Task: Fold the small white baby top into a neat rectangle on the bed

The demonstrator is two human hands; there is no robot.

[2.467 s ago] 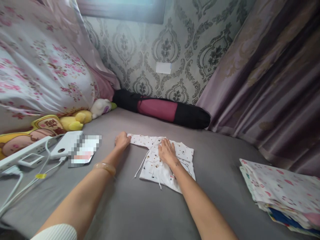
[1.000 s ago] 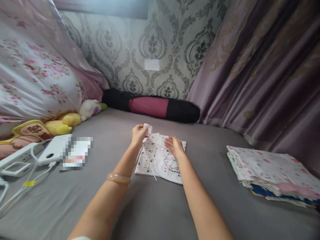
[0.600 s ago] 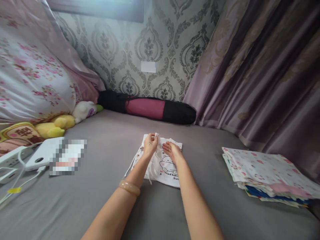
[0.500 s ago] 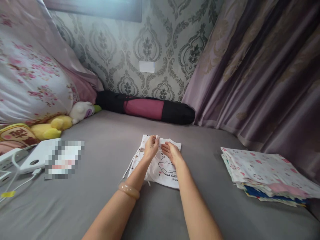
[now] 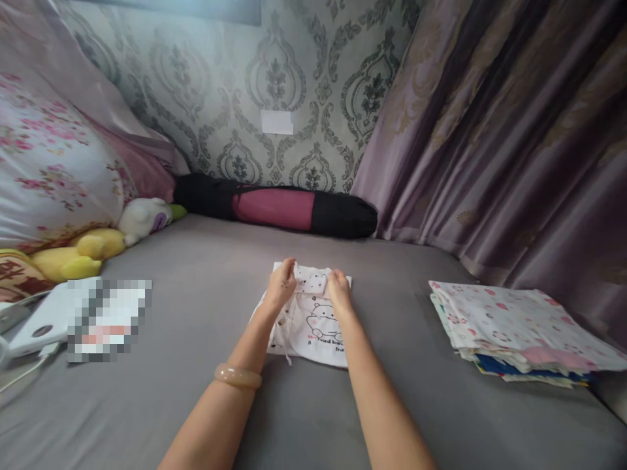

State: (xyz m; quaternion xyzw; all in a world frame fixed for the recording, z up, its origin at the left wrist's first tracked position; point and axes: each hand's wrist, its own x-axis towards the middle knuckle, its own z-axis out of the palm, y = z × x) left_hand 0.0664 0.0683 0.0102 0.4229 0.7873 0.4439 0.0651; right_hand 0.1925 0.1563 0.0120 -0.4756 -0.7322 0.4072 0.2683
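Note:
A small white baby garment [image 5: 316,324] with a bear print and tie strings lies folded on the grey bed sheet [image 5: 206,274]. My left hand [image 5: 281,285] pinches its far left edge. My right hand [image 5: 337,287] grips the far right edge. Between the two hands the top part of the garment is bunched and folded over. A pale bangle [image 5: 238,376] circles my left wrist.
A stack of folded printed cloths [image 5: 514,329] lies at the right beside the purple curtain [image 5: 499,143]. A black and maroon roll bag [image 5: 279,207] rests along the wallpapered wall. Plush toys [image 5: 98,245], a flowered pillow [image 5: 44,170] and a white device [image 5: 39,323] are at the left.
The left hand folded the garment's left sleeve in across the body. Both hands then moved to the far edge and took hold of it. The camera view has shifted right.

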